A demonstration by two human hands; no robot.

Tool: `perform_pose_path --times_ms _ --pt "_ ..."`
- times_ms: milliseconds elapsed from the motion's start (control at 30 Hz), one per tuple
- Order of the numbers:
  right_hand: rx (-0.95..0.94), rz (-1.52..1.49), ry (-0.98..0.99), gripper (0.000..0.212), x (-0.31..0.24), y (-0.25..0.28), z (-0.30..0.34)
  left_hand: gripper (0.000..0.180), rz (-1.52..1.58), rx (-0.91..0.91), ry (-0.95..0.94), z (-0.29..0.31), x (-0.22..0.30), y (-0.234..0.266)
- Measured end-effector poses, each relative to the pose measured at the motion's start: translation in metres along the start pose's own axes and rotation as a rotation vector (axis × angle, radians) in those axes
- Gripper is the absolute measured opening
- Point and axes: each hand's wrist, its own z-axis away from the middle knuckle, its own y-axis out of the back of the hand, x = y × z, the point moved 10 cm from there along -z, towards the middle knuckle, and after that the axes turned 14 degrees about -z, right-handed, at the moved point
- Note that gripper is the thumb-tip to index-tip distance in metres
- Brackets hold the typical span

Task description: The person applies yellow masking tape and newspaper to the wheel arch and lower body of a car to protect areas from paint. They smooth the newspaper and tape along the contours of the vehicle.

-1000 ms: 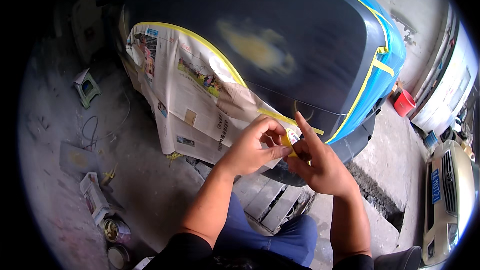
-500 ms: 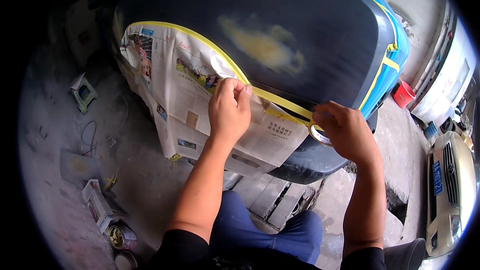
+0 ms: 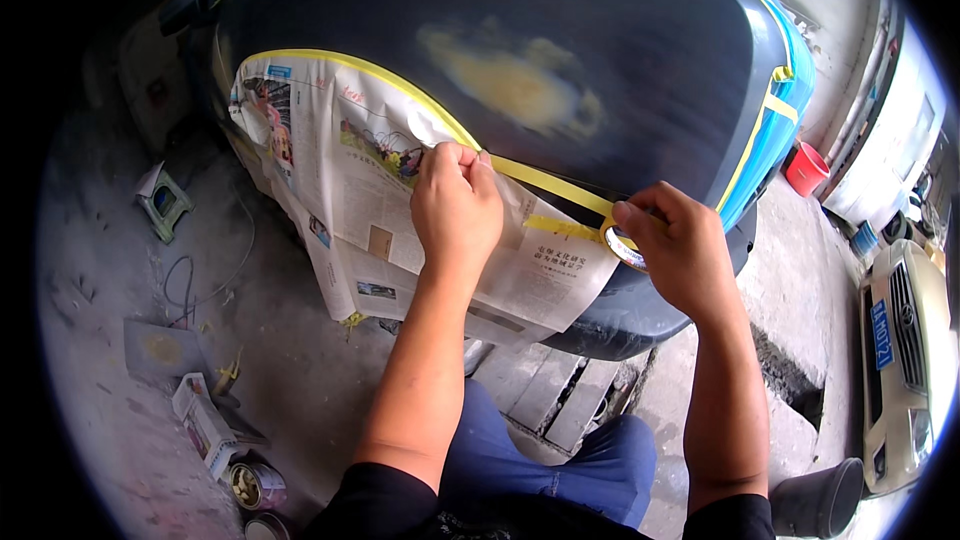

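Tension the tape strip before pressing it down: your left fingers pinch it at the edge of the newspaper, right fingers grip the tape roll (by the newspaper's right end).

Left hand pinches yellow tape at the newspaper edge; right hand holds its roll.

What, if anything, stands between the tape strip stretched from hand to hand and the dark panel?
Nothing visible does: the panel shows right above the tape, and the newspaper hangs below it. Behind the left hand, I cannot tell.
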Motion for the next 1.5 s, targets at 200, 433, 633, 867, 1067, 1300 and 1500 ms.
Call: perform_pose_path --times_ms 200,433,633,867,1067,1300,1500 --pt "0.023 0.025 0.0 0.026 0.0 0.001 -0.001 0.016 -0.078 0.038 -0.002 0.007 0.003 0.001" --pt "0.035 -0.006 0.016 0.026 0.0 0.002 -0.002 0.021 -0.006 0.005 0.165 0.012 -0.009 0.0" --pt "0.02 0.018 0.001 0.027 0.0 0.0 -0.003 0.015 -0.159 0.364 -0.447 0.027 0.019 0.03" --pt "-0.007 0.05 -0.029 0.026 0.005 -0.002 0.001 0.028 -0.311 0.209 -0.717 0.033 0.036 0.018" --pt "-0.014 0.059 -0.001 0.026 0.003 -0.004 0.003 0.034 -0.365 0.199 -0.815 0.037 0.035 0.014" --pt "0.003 0.045 0.035 0.024 0.002 -0.002 0.004 0.039 -0.369 0.17 -0.86 0.038 0.039 0.01" --pt "-0.023 0.088 0.033 0.023 0.002 -0.009 0.009 0.042 -0.402 0.151 -0.809 0.038 0.039 0.009"
